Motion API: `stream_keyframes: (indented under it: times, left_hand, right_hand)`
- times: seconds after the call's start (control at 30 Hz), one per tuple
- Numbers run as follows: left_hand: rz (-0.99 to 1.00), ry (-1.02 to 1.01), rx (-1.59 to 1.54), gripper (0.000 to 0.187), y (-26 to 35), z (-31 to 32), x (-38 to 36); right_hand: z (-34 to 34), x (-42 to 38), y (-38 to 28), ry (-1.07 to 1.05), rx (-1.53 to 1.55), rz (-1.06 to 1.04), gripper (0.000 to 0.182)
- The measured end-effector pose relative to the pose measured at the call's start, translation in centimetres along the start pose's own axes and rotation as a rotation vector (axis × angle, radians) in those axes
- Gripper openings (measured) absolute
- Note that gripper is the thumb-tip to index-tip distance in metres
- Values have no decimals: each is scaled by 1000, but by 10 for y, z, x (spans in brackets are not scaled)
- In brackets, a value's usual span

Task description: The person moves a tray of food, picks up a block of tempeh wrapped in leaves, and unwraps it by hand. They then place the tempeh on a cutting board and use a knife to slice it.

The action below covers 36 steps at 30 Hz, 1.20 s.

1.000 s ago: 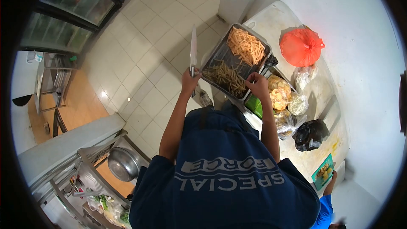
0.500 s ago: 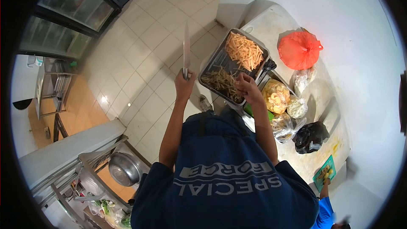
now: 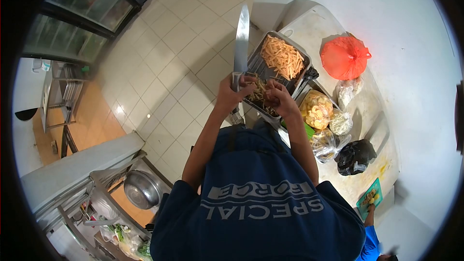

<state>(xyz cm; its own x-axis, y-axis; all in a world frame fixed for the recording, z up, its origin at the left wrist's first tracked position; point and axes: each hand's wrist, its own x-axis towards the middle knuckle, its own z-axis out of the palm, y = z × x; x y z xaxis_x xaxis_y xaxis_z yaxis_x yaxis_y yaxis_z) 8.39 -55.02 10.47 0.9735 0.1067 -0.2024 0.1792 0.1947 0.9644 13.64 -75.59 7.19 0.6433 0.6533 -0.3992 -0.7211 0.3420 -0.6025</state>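
Observation:
My left hand (image 3: 229, 94) is closed around the handle of a large kitchen knife (image 3: 241, 43), whose blade points up and away from me. Its fingers reach over the near part of a dark metal tray (image 3: 256, 65). There lies a heap of thin brownish strips (image 3: 256, 93), partly hidden by my hands. Close beside it, my right hand (image 3: 281, 98) is pinched over the same strips; what its fingertips hold is too small to make out. A pile of pale orange cut sticks (image 3: 282, 58) fills the far end of the tray.
On the white table (image 3: 309, 24) are a red plastic bag (image 3: 344, 58), clear bags of yellowish pieces (image 3: 316, 108) and a black bag (image 3: 355, 157). A co-worker's hand (image 3: 370, 209) is at a green cutting board (image 3: 369, 198). A metal bowl (image 3: 141, 191) stands lower left.
My left hand, with the knife, has moved right to the tray, close to my right hand. My right hand has stayed over the brownish strips.

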Motion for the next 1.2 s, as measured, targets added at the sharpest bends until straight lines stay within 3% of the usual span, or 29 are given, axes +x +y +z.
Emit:
stream_keyframes:
  times: [0.77,0.97,1.2]
  left_hand:
    - [-11,-9,-8,30,-3,-3,-1]
    - [3,-4,-10,28,-6,-3,0]
    - [7,2,45,26,-13,-4,0]
  right_hand:
    - [9,3,7,6,1,35,23]
    - [6,4,8,-75,28,31,23]
    - [8,0,7,-13,-39,53,24]
